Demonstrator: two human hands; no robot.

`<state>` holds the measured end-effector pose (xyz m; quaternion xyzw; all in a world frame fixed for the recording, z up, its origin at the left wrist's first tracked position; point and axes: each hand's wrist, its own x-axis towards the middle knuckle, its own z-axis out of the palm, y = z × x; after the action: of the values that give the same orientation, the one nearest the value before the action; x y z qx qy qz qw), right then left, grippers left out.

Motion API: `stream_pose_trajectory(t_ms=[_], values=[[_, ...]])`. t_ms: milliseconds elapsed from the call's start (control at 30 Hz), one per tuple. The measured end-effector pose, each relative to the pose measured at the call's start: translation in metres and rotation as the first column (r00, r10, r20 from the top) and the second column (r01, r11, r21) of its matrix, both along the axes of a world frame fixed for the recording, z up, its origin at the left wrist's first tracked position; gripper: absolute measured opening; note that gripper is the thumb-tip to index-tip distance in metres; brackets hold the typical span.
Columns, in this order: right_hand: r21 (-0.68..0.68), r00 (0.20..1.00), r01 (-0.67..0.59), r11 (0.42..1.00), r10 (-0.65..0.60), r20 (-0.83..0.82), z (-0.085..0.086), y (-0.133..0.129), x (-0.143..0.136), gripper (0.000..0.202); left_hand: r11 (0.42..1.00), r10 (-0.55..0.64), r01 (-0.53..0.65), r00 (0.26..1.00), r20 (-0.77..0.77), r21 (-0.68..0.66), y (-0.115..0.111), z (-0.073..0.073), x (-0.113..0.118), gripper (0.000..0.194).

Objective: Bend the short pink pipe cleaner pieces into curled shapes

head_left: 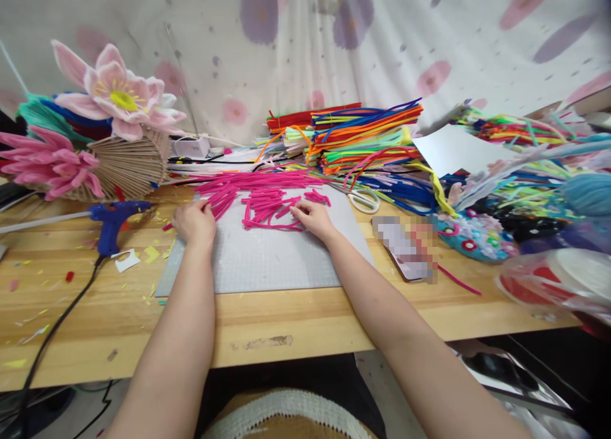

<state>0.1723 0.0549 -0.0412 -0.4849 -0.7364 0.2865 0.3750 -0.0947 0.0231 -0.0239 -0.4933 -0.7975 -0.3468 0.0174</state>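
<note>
Bright pink pipe cleaners [260, 181] lie in a long bundle across the back of a grey cutting mat [277, 267]. Shorter cut pink pieces [264, 202] are heaped in front of them, and a small group [317, 198] sits to the right. My left hand [195, 222] is closed at the left end of the pink bundle; a pink tip pokes out on its outer side. With thumb and forefinger pinched, my right hand [314, 217] is on a short pink piece at the heap's right edge. The fingers partly hide what each hand grips.
A blue glue gun [109, 226] with a cord lies left, below fuzzy pink flowers [121, 98] and a woven fan [128, 162]. White-handled scissors [364, 202], a phone-like item [403, 248] and coloured pipe cleaner bundles [367, 133] are behind and right. A bagged tub [563, 280] stands far right.
</note>
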Motion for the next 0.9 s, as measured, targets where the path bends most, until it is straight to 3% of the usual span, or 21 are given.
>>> stream_pose_trajectory(t_ms=[200,300,400,467,533,633,767,900], values=[[0.010,1.000,0.028,1.000,-0.028,0.009,-0.002,0.001,0.000,0.030,0.984,0.048,-0.041,0.998,-0.036,0.173,-0.005,0.007,0.001,0.025],[0.129,0.995,0.098,0.987,-0.100,0.012,0.004,-0.002,-0.004,0.028,0.979,-0.002,0.018,0.997,-0.078,0.204,-0.006,0.012,0.008,0.029],[0.338,0.991,0.120,0.933,-0.135,0.023,0.014,-0.010,-0.013,0.031,0.950,-0.166,0.202,0.973,-0.163,0.237,-0.006,0.014,0.026,0.030],[0.422,0.993,0.049,0.905,-0.088,0.076,0.019,-0.015,-0.021,0.031,0.896,-0.301,0.365,0.918,-0.257,0.253,-0.007,0.013,0.043,0.029],[0.437,0.988,-0.042,0.899,-0.028,0.152,0.019,-0.018,-0.027,0.028,0.817,-0.443,0.532,0.826,-0.349,0.223,-0.008,0.012,0.059,0.030],[0.389,0.983,-0.102,0.915,0.032,0.183,0.015,-0.018,-0.030,0.019,0.727,-0.552,0.658,0.730,-0.403,0.195,-0.012,0.011,0.077,0.030],[0.204,0.994,-0.079,0.976,0.092,-0.059,0.011,-0.012,-0.030,0.018,0.688,-0.657,0.700,0.712,-0.247,0.191,-0.013,0.006,0.082,0.031],[0.003,0.896,-0.059,0.998,0.055,-0.440,0.013,-0.004,-0.028,0.026,0.735,-0.677,0.642,0.709,0.197,0.217,-0.006,-0.006,0.078,0.034]])
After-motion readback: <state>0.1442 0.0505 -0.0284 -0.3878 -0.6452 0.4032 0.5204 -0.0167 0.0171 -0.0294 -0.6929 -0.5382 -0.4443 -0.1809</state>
